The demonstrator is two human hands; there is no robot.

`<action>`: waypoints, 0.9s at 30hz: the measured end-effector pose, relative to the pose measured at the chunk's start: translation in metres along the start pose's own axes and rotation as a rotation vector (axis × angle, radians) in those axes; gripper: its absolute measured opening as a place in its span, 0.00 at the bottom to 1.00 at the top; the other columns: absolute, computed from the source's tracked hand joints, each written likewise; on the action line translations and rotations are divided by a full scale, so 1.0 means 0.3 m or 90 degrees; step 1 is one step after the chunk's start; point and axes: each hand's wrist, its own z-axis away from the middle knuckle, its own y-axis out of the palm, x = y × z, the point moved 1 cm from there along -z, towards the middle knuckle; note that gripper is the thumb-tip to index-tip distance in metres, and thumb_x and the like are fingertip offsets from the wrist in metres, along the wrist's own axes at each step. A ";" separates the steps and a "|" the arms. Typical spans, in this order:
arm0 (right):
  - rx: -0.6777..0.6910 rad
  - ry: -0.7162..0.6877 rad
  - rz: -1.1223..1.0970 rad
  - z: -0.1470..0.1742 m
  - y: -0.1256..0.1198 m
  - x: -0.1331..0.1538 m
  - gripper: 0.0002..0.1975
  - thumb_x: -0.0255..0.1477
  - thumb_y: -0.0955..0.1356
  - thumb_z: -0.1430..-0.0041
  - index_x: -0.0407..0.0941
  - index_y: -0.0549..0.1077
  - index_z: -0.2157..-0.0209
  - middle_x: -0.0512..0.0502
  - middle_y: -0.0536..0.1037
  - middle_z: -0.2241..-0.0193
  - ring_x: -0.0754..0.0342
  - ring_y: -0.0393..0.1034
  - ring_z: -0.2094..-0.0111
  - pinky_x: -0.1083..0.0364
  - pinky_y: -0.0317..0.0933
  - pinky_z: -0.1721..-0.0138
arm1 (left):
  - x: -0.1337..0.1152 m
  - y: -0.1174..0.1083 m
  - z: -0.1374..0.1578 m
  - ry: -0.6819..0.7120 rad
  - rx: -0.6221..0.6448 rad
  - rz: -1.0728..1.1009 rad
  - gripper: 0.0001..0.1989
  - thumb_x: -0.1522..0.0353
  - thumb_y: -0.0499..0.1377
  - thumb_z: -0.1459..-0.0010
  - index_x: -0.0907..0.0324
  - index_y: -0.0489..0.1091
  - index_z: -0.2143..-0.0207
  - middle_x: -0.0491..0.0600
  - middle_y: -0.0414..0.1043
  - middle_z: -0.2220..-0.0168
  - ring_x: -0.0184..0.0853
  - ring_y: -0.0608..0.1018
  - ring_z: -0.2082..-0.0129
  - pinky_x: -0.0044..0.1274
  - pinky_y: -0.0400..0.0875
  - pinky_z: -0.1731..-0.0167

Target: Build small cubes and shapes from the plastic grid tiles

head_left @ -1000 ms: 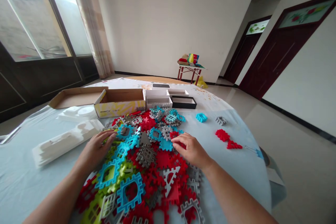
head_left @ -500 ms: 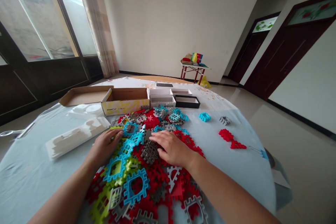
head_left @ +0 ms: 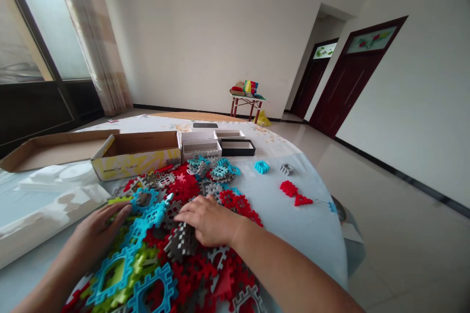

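Observation:
A mixed heap of toothed plastic building plates lies before me on the cloth. My left hand (head_left: 105, 227) rests at the heap's left side, its fingers stretched out beside the blue plates (head_left: 137, 232) and touching the edge of the pile. Over the middle, my right hand (head_left: 211, 217) has its fingers curled around a grey toothed piece (head_left: 182, 240), which tilts up; its thumb is mostly hidden. Red plates (head_left: 238, 203) lie to the right of this hand, and lime-green plates (head_left: 141, 266) lie under the blue ones.
Behind the heap stand an open cardboard box (head_left: 137, 156), small white boxes (head_left: 200, 147) and a black box (head_left: 238, 147). White moulded packaging (head_left: 55, 215) lies at left. A blue piece (head_left: 261, 167), a grey piece (head_left: 287, 169) and red pieces (head_left: 289, 188) sit apart at right.
The view has swung right, so everything sits further left. My right hand's fingers have curled in around the grey piece, which now tilts more steeply. My left hand stays by the blue plates.

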 end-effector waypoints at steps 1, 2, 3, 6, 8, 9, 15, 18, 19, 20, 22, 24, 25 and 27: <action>-0.004 0.002 0.002 0.000 0.005 -0.003 0.23 0.24 0.61 0.48 0.46 0.64 0.48 0.47 0.66 0.47 0.48 0.57 0.50 0.45 0.54 0.51 | 0.002 0.001 -0.001 -0.001 0.000 -0.001 0.30 0.46 0.47 0.54 0.59 0.72 0.63 0.52 0.76 0.59 0.43 0.75 0.57 0.33 0.66 0.52; -0.009 0.004 0.001 0.000 0.011 -0.006 0.24 0.25 0.62 0.48 0.46 0.63 0.47 0.46 0.65 0.46 0.47 0.56 0.49 0.45 0.54 0.50 | 0.004 0.003 0.000 -0.001 0.002 -0.001 0.30 0.46 0.47 0.54 0.59 0.72 0.63 0.52 0.76 0.59 0.42 0.75 0.57 0.33 0.66 0.52; -0.013 0.008 -0.001 0.002 0.018 -0.010 0.24 0.25 0.62 0.48 0.46 0.62 0.47 0.46 0.62 0.44 0.47 0.55 0.47 0.45 0.54 0.50 | 0.005 0.004 0.002 0.000 0.005 -0.003 0.29 0.47 0.48 0.53 0.59 0.72 0.63 0.52 0.76 0.59 0.42 0.75 0.57 0.32 0.66 0.52; -0.015 0.028 -0.022 0.010 0.033 -0.023 0.25 0.24 0.62 0.48 0.47 0.62 0.47 0.45 0.59 0.42 0.47 0.52 0.45 0.44 0.52 0.48 | 0.008 0.006 0.010 0.002 0.012 -0.010 0.26 0.48 0.48 0.51 0.57 0.71 0.62 0.50 0.75 0.58 0.39 0.75 0.57 0.29 0.66 0.52; -0.010 0.031 -0.041 0.018 0.036 -0.030 0.24 0.24 0.62 0.48 0.48 0.62 0.47 0.45 0.62 0.44 0.48 0.53 0.46 0.43 0.50 0.47 | 0.007 0.007 0.015 -0.001 0.010 -0.018 0.25 0.49 0.48 0.50 0.57 0.71 0.61 0.50 0.75 0.58 0.39 0.75 0.56 0.28 0.66 0.52; -0.007 0.028 -0.047 0.020 0.034 -0.033 0.24 0.24 0.63 0.48 0.48 0.62 0.47 0.45 0.64 0.45 0.48 0.54 0.47 0.43 0.50 0.48 | 0.007 0.007 0.017 -0.001 0.008 -0.021 0.25 0.50 0.48 0.49 0.57 0.71 0.61 0.49 0.75 0.58 0.39 0.75 0.56 0.28 0.66 0.52; 0.009 0.031 -0.006 0.025 0.013 -0.030 0.25 0.26 0.65 0.49 0.45 0.62 0.47 0.42 0.71 0.56 0.47 0.58 0.54 0.45 0.53 0.52 | 0.005 0.010 0.016 0.020 0.001 -0.013 0.24 0.50 0.47 0.48 0.56 0.71 0.62 0.49 0.76 0.59 0.39 0.75 0.58 0.28 0.67 0.53; 0.020 0.021 -0.003 0.027 0.014 -0.027 0.23 0.29 0.66 0.49 0.45 0.65 0.49 0.43 0.72 0.59 0.47 0.59 0.56 0.46 0.53 0.53 | 0.001 0.005 0.017 0.027 -0.001 -0.008 0.24 0.50 0.48 0.49 0.55 0.72 0.63 0.48 0.76 0.60 0.39 0.76 0.58 0.27 0.67 0.54; 0.020 0.018 -0.005 0.028 0.015 -0.026 0.23 0.29 0.66 0.49 0.45 0.65 0.49 0.43 0.72 0.60 0.47 0.59 0.56 0.47 0.53 0.53 | -0.002 0.003 0.017 0.028 -0.002 -0.007 0.24 0.50 0.48 0.49 0.55 0.72 0.63 0.48 0.77 0.61 0.39 0.76 0.59 0.27 0.67 0.54; 0.018 0.018 -0.007 0.030 0.017 -0.026 0.23 0.30 0.66 0.49 0.45 0.64 0.49 0.43 0.72 0.60 0.47 0.59 0.56 0.47 0.52 0.52 | -0.005 0.000 0.018 0.030 -0.004 -0.006 0.24 0.50 0.48 0.50 0.55 0.72 0.63 0.47 0.77 0.61 0.39 0.76 0.59 0.27 0.67 0.54; 0.017 0.025 -0.011 0.030 0.020 -0.026 0.26 0.30 0.67 0.49 0.44 0.62 0.47 0.42 0.71 0.60 0.48 0.59 0.56 0.47 0.52 0.52 | -0.011 -0.009 0.019 0.031 -0.006 -0.003 0.24 0.49 0.48 0.50 0.54 0.72 0.63 0.47 0.77 0.60 0.38 0.76 0.58 0.26 0.67 0.54; 0.026 0.035 -0.018 0.029 0.023 -0.024 0.26 0.30 0.67 0.50 0.44 0.62 0.47 0.43 0.71 0.62 0.48 0.59 0.57 0.47 0.52 0.53 | -0.014 -0.018 0.019 0.029 -0.008 -0.001 0.24 0.49 0.48 0.49 0.55 0.72 0.62 0.47 0.76 0.60 0.38 0.76 0.58 0.25 0.67 0.55; 0.033 0.039 -0.024 0.029 0.023 -0.024 0.26 0.30 0.67 0.50 0.44 0.63 0.48 0.44 0.71 0.63 0.48 0.59 0.58 0.48 0.53 0.53 | -0.013 -0.023 0.019 0.027 -0.010 -0.001 0.25 0.49 0.47 0.49 0.55 0.72 0.62 0.48 0.76 0.60 0.38 0.76 0.58 0.25 0.67 0.55; 0.044 0.041 -0.038 0.030 0.021 -0.021 0.24 0.32 0.68 0.52 0.45 0.66 0.51 0.45 0.71 0.63 0.48 0.59 0.58 0.48 0.52 0.53 | -0.011 -0.030 0.019 0.022 -0.014 -0.003 0.26 0.49 0.46 0.48 0.57 0.71 0.61 0.50 0.76 0.59 0.38 0.76 0.58 0.25 0.68 0.55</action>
